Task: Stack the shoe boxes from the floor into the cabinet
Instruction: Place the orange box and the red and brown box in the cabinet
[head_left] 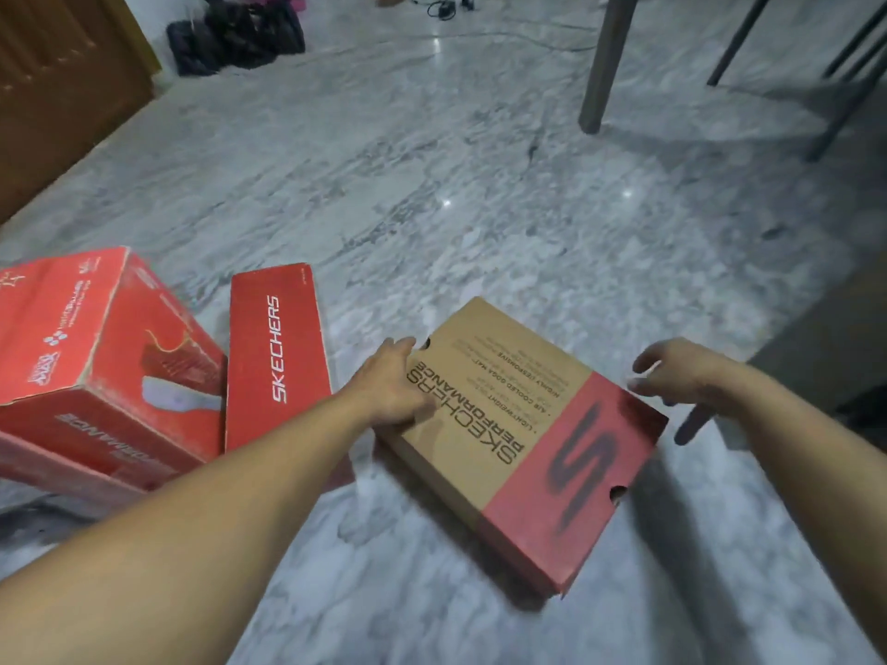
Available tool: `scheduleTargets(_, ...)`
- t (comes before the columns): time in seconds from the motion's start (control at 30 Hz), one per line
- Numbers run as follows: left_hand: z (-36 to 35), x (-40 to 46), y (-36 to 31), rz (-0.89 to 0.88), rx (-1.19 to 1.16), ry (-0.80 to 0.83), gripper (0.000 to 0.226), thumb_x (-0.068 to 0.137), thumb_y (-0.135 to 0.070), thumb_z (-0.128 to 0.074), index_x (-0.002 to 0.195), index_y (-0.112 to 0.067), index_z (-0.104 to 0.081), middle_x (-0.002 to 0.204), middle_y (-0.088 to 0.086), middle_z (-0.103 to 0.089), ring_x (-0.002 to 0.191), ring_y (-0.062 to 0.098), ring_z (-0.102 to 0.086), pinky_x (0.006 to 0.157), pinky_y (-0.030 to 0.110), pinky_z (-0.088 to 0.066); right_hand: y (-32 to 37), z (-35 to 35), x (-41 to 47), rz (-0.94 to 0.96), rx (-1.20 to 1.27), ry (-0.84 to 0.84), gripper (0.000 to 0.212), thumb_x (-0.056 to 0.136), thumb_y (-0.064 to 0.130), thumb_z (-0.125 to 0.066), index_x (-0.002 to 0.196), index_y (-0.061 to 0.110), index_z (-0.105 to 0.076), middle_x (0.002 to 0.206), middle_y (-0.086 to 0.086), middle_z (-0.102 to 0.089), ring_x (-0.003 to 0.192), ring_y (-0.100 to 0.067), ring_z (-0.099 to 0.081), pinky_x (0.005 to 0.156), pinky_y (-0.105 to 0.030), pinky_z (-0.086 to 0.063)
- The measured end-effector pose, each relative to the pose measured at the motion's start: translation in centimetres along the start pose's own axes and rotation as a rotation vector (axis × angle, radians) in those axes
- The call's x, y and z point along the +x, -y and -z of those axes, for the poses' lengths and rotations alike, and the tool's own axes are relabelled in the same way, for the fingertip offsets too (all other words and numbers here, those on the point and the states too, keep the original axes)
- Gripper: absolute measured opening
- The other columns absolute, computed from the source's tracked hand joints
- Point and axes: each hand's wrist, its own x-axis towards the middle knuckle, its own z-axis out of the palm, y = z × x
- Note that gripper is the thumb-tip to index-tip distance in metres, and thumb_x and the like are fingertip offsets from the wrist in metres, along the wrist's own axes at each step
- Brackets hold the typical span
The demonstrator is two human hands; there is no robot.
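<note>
Grey marble floor (432, 184) fills the frame, broad and bare at centre. At lower left sit a red shoe box (96, 357) and a red Skechers box (276, 357). The left hand (391, 381) grips the tan-and-red Skechers box's (523, 439) left edge; the right hand (681, 371) hovers released, fingers spread, above its right edge. Table legs (607, 64) stand upper right.
</note>
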Motion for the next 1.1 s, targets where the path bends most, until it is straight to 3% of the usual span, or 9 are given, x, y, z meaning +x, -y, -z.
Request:
scheduleTargets(0.13, -1.5, 1.0, -0.3, -0.007, 0.064, 0.046, 0.089, 0.063, -0.034, -0.081, 0.141, -0.022, -0.039, 0.123, 0.000, -0.057, 0.117, 0.025, -0.053, 0.096, 0.038, -0.047, -2.0, -3.9, -2.0, -0.150, 0.053, -0.024, 0.044, 0.076, 0.036, -0.075, 0.095, 0.005, -0.052, 0.098, -0.016, -0.057, 0.068, -0.040, -0.069, 0.047, -0.046, -0.058)
scheduleTargets(0.3, -2.5, 0.4, 0.6, 0.018, 0.241, -0.023, 0.100, 0.065, -0.054, -0.078, 0.147, -0.026, -0.030, 0.134, 0.009, -0.046, 0.126, 0.031, -0.041, 0.101, 0.039, -0.041, -3.3, -6.5, -1.9, -0.024, 0.337, -0.231, 0.077, 0.074, 0.034, -0.079, 0.137, 0.017, -0.038, 0.107, -0.012, -0.065, 0.082, -0.034, -0.069, 0.067, -0.046, -0.060)
scheduleTargets(0.37, -2.8, -0.3, 0.9, 0.028, 0.227, -0.003, 0.102, 0.059, -0.063, -0.076, 0.145, -0.031, -0.031, 0.129, 0.009, -0.051, 0.125, 0.033, -0.043, 0.103, 0.040, -0.041, -3.6, -6.9, -1.8, -0.005, 0.439, -0.430, 0.074, 0.076, 0.037, -0.078, 0.136, 0.016, -0.039, 0.110, -0.013, -0.065, 0.089, -0.031, -0.067, 0.079, -0.044, -0.057)
scheduleTargets(0.47, -3.7, -2.1, 1.0, 0.044, 0.016, 0.094, 0.117, 0.038, -0.064, -0.080, 0.139, -0.030, -0.034, 0.122, 0.002, -0.060, 0.123, 0.030, -0.048, 0.104, 0.043, -0.041, -4.3, -8.4, -2.6, 0.061, 0.550, -0.555, 0.053, 0.077, 0.040, -0.076, 0.119, 0.015, -0.055, 0.115, -0.007, -0.066, 0.090, -0.019, -0.060, 0.069, -0.023, -0.044)
scheduleTargets(0.6, -5.4, -4.7, 1.5, 0.059, -0.378, 0.128, 0.139, 0.034, -0.030, -0.098, 0.149, -0.022, -0.021, 0.123, -0.003, -0.061, 0.122, 0.020, -0.052, 0.105, 0.033, -0.042, -5.9, -10.5, -4.7, 0.128, 0.520, -0.381, 0.092, 0.052, 0.066, -0.078, 0.130, 0.027, -0.050, 0.128, 0.000, -0.060, 0.114, -0.023, -0.058, 0.091, -0.034, -0.047)
scheduleTargets(0.73, -6.4, -6.6, 0.5, 0.030, -0.493, 0.116, 0.129, 0.049, 0.003, -0.093, 0.150, -0.015, -0.015, 0.106, -0.016, -0.056, 0.096, 0.001, -0.055, 0.069, 0.003, -0.042, -6.9, -10.3, -5.6, 0.170, 0.492, -0.247, 0.133, 0.029, 0.070, -0.085, 0.142, 0.035, -0.026, 0.142, 0.001, -0.049, 0.122, -0.023, -0.054, 0.100, -0.037, -0.046)
scheduleTargets(0.87, -5.5, -8.5, -0.7, 0.023, -0.551, 0.097, 0.121, 0.052, 0.003, -0.091, 0.149, -0.013, -0.020, 0.111, -0.008, -0.059, 0.104, 0.010, -0.058, 0.086, 0.014, -0.044, -7.5, -9.2, -7.0, 0.263, 0.412, -0.304, 0.139, 0.025, 0.072, -0.086, 0.144, 0.031, -0.026, 0.137, 0.005, -0.051, 0.118, -0.017, -0.054, 0.097, -0.035, -0.047)
scheduleTargets(1.0, -3.2, -11.4, -1.2, -0.057, -0.576, 0.048, 0.111, 0.052, 0.001, -0.092, 0.141, -0.024, -0.029, 0.107, -0.018, -0.059, 0.091, -0.012, -0.056, 0.067, 0.000, -0.043, -6.7, -6.2, -9.8, 0.433, 0.395, -0.267, 0.141, 0.021, 0.071, -0.087, 0.143, 0.037, -0.025, 0.114, 0.031, -0.049, 0.099, 0.005, -0.055, 0.083, -0.021, -0.044)
scheduleTargets(1.1, -1.2, -13.6, -2.0, -0.076, -0.587, 0.000, 0.101, 0.050, -0.001, -0.093, 0.121, -0.036, -0.030, 0.105, -0.022, -0.057, 0.090, -0.016, -0.055, 0.066, -0.001, -0.042, -5.6, -3.6, -12.3, 0.509, 0.363, -0.208, 0.150, 0.021, 0.067, -0.090, 0.149, 0.029, -0.022, 0.124, 0.021, -0.051, 0.109, -0.005, -0.057, 0.096, -0.031, -0.048)
